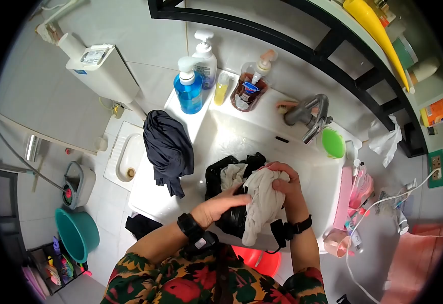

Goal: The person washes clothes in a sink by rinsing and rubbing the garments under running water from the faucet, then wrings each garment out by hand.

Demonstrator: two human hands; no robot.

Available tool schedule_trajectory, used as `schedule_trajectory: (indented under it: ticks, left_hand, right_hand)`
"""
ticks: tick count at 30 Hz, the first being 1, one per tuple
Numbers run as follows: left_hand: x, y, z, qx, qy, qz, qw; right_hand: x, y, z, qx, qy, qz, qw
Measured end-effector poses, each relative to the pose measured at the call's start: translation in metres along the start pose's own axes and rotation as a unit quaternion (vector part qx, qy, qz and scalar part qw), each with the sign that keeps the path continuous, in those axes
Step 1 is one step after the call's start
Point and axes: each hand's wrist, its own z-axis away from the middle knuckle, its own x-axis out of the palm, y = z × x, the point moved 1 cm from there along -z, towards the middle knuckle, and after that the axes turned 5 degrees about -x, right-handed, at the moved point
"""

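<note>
My right hand (289,186) grips a bunched white cloth (263,197) over the sink, its fingers wrapped round the upper right side. From the left, my left hand (222,204) is closed on the same cloth, with the thumb on top and the other fingers hidden. Below it in the white sink (226,126) lies a wet-looking black garment (214,176), with another whitish fold of cloth (233,175) on it. A twisted dark navy cloth (168,147) rests on the sink's left ledge.
A blue pump bottle (188,93), a white pump bottle (206,63) and a brown soap bottle (250,88) stand behind the basin. The faucet (307,114) and a green cup (331,143) are at right. A red basin (259,260) sits below.
</note>
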Motion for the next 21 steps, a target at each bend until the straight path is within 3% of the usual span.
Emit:
schedule_trajectory:
  ticks: [3, 7, 10, 12, 15, 18, 21]
  left_hand:
    - [0.015, 0.004, 0.001, 0.076, 0.077, -0.192, 0.975]
    - [0.026, 0.016, -0.003, 0.039, 0.049, -0.248, 0.967]
    - [0.014, 0.001, -0.017, 0.015, 0.064, -0.26, 0.963]
    - [0.007, -0.008, -0.025, 0.083, 0.089, -0.267, 0.956]
    - [0.004, -0.008, -0.028, 0.02, 0.175, -0.369, 0.913]
    - [-0.004, -0.016, -0.034, 0.002, 0.234, -0.388, 0.891]
    - [-0.004, -0.011, -0.033, -0.016, 0.224, -0.351, 0.909]
  right_hand:
    - [0.011, -0.011, -0.002, 0.067, 0.037, 0.078, 0.994]
    - [0.014, -0.009, -0.011, 0.116, 0.02, 0.19, 0.975]
    - [0.009, 0.006, -0.021, 0.095, -0.022, 0.302, 0.948]
    - [0.011, 0.01, -0.026, 0.036, -0.041, 0.457, 0.888]
    - [0.009, 0.026, -0.03, 0.048, -0.025, 0.499, 0.865]
    - [0.014, 0.027, -0.034, 0.041, -0.037, 0.535, 0.843]
    - [0.013, 0.039, -0.038, 0.007, -0.023, 0.538, 0.843]
